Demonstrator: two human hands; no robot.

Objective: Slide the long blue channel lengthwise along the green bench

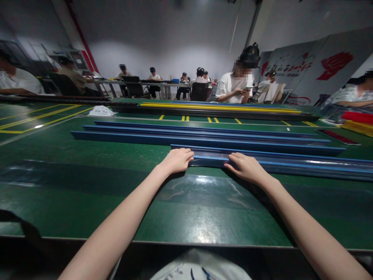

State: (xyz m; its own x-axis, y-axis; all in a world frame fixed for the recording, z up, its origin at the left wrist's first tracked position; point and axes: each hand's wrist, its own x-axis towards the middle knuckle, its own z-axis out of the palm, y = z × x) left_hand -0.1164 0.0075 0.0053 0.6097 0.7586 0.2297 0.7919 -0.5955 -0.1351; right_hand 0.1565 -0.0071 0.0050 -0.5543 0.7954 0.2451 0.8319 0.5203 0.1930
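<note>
- A big green table (87, 186) is spread across nearly the whole view, with yellow lines marked on it at the far left and a glossy patch seen just in front of the hands.
- Two long blue channels (204, 138) are laid side by side across the middle of the table, just behind the nearer one.
- The near blue channel (291, 165) is the one being touched. It's a long, narrow open trough, dark blue with brighter blue edges, laid flat with its left end in front of the body and the rest run off to the right edge of the view. A pale shiny band is seen inside it between the hands; whether that's film or just glare can't be told.
- Yellow rails (218, 107) are laid on a dark strip at the far side.
- A person in a white shirt (234, 87) is seated behind those, well apart.
- The left hand (177, 160) is set on the channel's left end, fingers curled over it; an actual grip can't be confirmed.
- The right hand (246, 167) is rested on the near wall, fingers stretched out loose, nothing clasped.
</note>
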